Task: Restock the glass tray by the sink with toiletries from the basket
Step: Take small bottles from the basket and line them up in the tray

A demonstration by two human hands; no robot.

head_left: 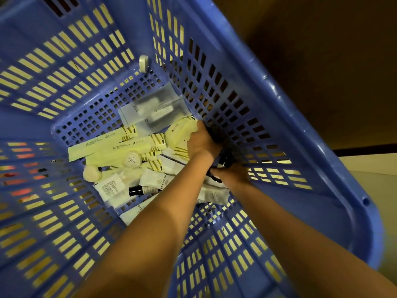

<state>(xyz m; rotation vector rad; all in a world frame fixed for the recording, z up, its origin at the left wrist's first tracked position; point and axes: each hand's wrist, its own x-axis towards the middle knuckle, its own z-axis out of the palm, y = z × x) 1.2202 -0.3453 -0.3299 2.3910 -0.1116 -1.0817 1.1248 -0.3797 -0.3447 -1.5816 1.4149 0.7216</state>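
Deep against side wall of blue slotted plastic basket (279,117), 2 hands pick through cream and white toiletry packets (120,147) for restocking: left hand (202,143) curled, grasp unclear; right hand (235,176) gripping black-capped pieces (224,161); glass tray unseen.

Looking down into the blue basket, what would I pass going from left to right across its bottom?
Plain round white pack → round pack with a printed label → left hand → right hand → the basket at its solid right rim.
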